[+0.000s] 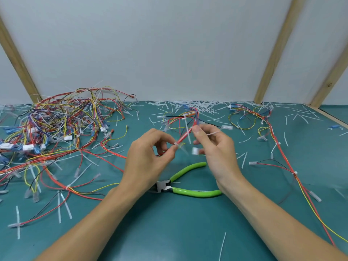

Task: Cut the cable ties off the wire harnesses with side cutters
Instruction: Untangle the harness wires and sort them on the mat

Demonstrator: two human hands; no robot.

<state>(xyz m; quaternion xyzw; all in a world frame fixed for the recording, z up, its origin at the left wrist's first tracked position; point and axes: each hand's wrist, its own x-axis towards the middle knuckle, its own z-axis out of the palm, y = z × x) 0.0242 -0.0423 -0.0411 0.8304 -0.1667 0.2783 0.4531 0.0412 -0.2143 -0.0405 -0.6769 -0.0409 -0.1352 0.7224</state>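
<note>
Hands, left (148,159) and right (216,147), pinch red harness (185,136); no writing legible.

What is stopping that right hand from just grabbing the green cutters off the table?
Nothing visible lies between them. The side cutters rest on bare mat just under the right hand, handles spread. But that hand is busy: with the left hand it pinches a red wire harness and must let go first.

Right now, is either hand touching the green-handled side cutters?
Apart. The head view shows the side cutters lying on the mat while the left hand and right hand pinch a red wire harness above them.
</note>
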